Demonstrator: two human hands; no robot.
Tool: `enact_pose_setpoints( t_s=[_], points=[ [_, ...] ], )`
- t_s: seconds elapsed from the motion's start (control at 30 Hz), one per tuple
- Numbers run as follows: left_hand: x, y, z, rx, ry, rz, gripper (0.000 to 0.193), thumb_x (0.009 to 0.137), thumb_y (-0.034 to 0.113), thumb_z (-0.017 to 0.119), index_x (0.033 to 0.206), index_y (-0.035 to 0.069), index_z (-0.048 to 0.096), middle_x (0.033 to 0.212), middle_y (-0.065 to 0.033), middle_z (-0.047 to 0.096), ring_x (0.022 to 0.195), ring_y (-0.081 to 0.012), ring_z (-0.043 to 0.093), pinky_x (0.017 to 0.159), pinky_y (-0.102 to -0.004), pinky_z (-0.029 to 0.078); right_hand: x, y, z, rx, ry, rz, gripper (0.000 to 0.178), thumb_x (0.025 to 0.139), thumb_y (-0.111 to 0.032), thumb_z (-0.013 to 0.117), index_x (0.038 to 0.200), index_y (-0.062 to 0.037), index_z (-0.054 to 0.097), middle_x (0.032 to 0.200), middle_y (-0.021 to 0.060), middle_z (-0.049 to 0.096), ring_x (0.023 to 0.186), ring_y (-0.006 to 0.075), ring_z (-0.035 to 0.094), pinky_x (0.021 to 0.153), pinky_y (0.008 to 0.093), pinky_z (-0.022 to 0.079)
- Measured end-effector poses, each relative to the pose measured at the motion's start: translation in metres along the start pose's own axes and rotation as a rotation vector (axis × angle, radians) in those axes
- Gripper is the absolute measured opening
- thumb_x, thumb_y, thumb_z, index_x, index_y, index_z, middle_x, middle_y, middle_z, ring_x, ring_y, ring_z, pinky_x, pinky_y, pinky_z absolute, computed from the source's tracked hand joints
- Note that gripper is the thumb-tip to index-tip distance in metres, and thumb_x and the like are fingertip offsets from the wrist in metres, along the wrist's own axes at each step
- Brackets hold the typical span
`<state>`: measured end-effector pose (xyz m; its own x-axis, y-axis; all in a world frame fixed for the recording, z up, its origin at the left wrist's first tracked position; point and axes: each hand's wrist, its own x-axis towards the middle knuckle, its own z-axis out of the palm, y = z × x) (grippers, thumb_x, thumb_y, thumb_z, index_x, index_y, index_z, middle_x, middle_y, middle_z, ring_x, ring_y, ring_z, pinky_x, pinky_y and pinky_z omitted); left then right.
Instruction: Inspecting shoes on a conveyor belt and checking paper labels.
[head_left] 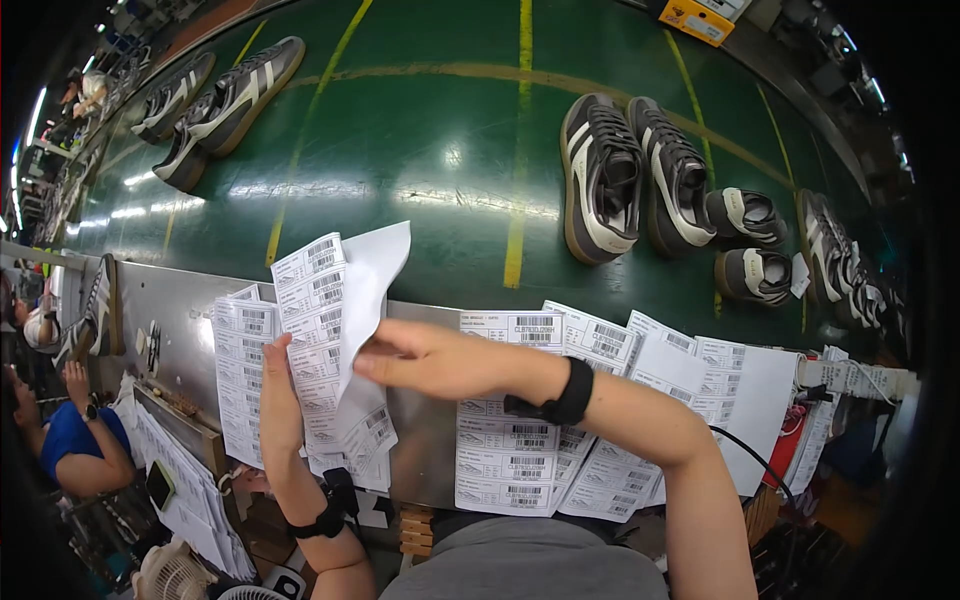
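Before me I hold a white label sheet point(325, 335) printed with rows of barcodes, its right side curling over to show a blank back. My left hand point(282, 405) grips its left edge, the thumb on the printed face and the other fingers mostly hidden. At the curled edge my right hand point(425, 358) pinches the paper between thumb and fingers. Beside my left hand lies another stack of label sheets point(243, 375). Under my right forearm are more label sheets point(505, 470), overlapping in a fanned row on the metal ledge point(425, 460).
Beyond the ledge runs a green belt point(430, 190) with yellow lines. Dark sneakers with white stripes point(605, 185) stand on its right; more sneakers point(245, 95) lie far left. An orange box point(695, 20) sits at the back. Left, a co-worker's arm point(95, 440) shows near a phone point(160, 485).
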<state>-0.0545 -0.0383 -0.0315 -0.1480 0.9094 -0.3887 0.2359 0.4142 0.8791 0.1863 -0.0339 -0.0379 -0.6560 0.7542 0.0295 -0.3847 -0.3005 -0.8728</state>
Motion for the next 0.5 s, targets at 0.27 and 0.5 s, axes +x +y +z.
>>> enact_pose_setpoints(
  t_s=[0.27,0.5],
  points=[
    [0.002,0.009,-0.006,0.151,-0.103,0.115,0.076,0.098,0.053,0.052,0.139,-0.009,0.037,0.130,-0.0201,0.052,0.120,-0.0263,0.049,0.104,-0.0359,0.038,-0.033,-0.039,0.020,-1.184,0.105,0.018,0.025,0.087,-0.019,0.063,0.105,-0.0005,0.062,0.110,0.0183,0.063,0.107,0.0364,0.060,0.090,0.0441,0.050],
    [0.010,0.010,-0.005,0.159,-0.065,0.015,0.070,0.085,0.019,0.076,0.136,-0.012,0.039,0.126,-0.0249,0.057,0.103,-0.0185,0.061,0.085,-0.0291,0.050,-0.033,-0.058,-0.025,-0.874,0.394,0.149,0.056,0.090,-0.016,0.064,0.139,0.0039,0.044,0.128,0.0249,0.059,0.114,0.0345,0.060,0.094,0.0397,0.050]
  ],
)
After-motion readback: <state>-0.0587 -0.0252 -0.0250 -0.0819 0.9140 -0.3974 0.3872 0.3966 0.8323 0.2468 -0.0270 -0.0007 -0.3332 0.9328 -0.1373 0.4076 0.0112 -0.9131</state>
